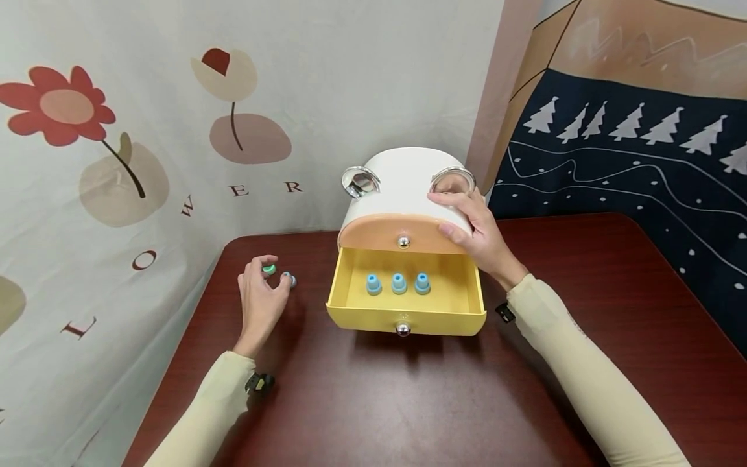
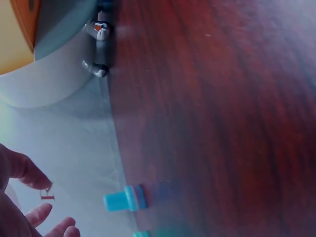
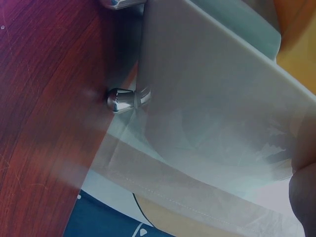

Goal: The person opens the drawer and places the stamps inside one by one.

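Observation:
My left hand (image 1: 260,298) hovers at the table's left with thumb and fingers apart, around a green piece (image 1: 269,268) and a blue piece (image 1: 292,280). In the left wrist view, the left hand (image 2: 22,197) is empty beside the blue piece (image 2: 123,199), with the green piece (image 2: 141,234) at the bottom edge. My right hand (image 1: 481,237) grips the upper right of a white cabinet (image 1: 408,175), thumb at its front edge. Its yellow drawer (image 1: 405,319) is pulled out, holding three blue pieces (image 1: 399,283); the orange drawer (image 1: 403,232) is closed.
Two shiny round ears (image 1: 360,182) stick up from the cabinet. A silver foot (image 3: 121,100) shows beneath it in the right wrist view. Behind the dark red table (image 1: 373,402) hang a flower-print cloth (image 1: 327,97) and a dark tree-print cloth (image 1: 618,155).

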A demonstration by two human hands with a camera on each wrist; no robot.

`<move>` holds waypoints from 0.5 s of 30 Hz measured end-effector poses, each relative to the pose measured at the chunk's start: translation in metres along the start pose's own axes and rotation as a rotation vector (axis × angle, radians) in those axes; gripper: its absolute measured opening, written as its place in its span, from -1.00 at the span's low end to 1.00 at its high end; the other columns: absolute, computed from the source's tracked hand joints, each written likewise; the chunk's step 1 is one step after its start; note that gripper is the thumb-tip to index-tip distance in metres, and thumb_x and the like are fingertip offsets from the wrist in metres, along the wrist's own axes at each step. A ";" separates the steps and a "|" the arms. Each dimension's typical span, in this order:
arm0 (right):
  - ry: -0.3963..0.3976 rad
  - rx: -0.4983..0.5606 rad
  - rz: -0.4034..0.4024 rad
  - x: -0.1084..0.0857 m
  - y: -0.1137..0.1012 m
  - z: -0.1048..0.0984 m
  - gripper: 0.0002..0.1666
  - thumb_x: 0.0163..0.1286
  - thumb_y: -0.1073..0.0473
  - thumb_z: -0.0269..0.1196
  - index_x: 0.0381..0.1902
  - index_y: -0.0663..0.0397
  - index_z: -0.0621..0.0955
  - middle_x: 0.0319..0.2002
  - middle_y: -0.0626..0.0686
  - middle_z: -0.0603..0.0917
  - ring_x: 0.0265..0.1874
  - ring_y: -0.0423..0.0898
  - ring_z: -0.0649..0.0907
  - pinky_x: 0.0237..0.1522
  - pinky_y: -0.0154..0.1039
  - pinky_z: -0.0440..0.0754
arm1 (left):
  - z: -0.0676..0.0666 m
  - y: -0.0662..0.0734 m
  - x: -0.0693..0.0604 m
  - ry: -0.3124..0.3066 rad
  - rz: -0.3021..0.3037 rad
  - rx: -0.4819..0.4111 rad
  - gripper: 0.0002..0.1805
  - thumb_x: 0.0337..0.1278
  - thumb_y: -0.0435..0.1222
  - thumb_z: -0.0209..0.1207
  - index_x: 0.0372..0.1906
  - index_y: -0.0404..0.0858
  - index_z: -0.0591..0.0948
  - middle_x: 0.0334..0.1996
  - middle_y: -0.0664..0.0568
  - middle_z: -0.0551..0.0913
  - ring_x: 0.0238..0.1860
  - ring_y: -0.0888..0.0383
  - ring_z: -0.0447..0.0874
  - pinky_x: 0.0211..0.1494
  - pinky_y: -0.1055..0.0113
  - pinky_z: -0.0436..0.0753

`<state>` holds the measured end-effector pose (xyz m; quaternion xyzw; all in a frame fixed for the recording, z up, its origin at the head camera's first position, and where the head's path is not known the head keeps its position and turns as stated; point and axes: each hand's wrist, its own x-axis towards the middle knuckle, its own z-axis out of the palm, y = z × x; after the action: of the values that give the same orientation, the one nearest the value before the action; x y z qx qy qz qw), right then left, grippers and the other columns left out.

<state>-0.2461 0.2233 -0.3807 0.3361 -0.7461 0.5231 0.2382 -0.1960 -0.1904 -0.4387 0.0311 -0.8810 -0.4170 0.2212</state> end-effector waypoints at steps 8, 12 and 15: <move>0.004 -0.013 -0.011 -0.001 0.001 0.000 -0.42 0.38 0.14 0.28 0.34 0.15 0.68 0.36 0.16 0.60 0.31 -0.02 0.40 0.27 0.00 0.25 | 0.010 -0.048 0.013 -0.152 -0.008 0.101 -0.54 0.30 -0.30 0.28 0.25 -0.37 0.55 0.12 -0.27 0.63 0.01 -0.19 0.53 0.13 -0.05 0.45; 0.010 -0.016 -0.029 0.000 0.001 -0.001 -0.43 0.38 0.14 0.28 0.33 0.16 0.68 0.36 0.17 0.59 0.32 -0.02 0.41 0.29 -0.02 0.24 | 0.026 -0.092 0.023 -0.134 0.056 0.114 -0.58 0.28 -0.28 0.37 0.18 -0.28 0.59 0.01 -0.18 0.68 -0.07 -0.14 0.54 0.05 -0.03 0.45; 0.008 -0.010 -0.028 0.001 0.002 -0.001 -0.43 0.38 0.14 0.28 0.33 0.16 0.68 0.36 0.17 0.60 0.33 -0.01 0.40 0.30 -0.02 0.24 | 0.030 -0.107 0.025 -0.107 0.058 0.129 -0.64 0.25 -0.26 0.43 0.09 -0.21 0.62 -0.09 -0.13 0.71 -0.08 -0.13 0.55 0.01 -0.06 0.47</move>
<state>-0.2482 0.2240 -0.3810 0.3430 -0.7431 0.5173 0.2502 -0.2448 -0.2439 -0.5262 -0.0025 -0.9171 -0.3539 0.1835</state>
